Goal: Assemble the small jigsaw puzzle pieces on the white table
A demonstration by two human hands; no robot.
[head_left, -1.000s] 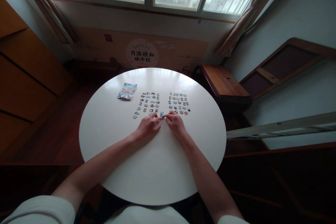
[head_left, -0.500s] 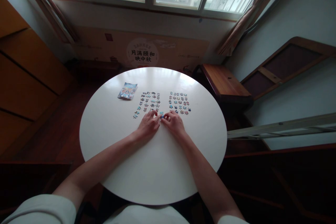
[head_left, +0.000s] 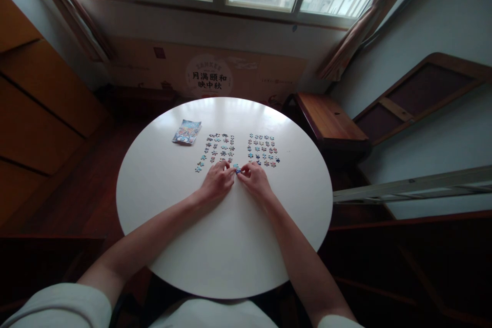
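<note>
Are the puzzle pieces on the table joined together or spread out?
Spread out: the pieces lie apart in rows, white table showing between them.

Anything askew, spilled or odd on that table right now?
Nothing spilled or damaged. The puzzle pieces lie in two tidy blocks on the white table; only the picture card sits slightly skewed beside them. Left hand and right hand meet at a small blue piece.

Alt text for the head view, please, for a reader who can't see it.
The left hand and right hand touch a small blue puzzle piece with their fingertips on a round white table. Beyond them lie two blocks of loose pieces and, further left, a picture card.
</note>
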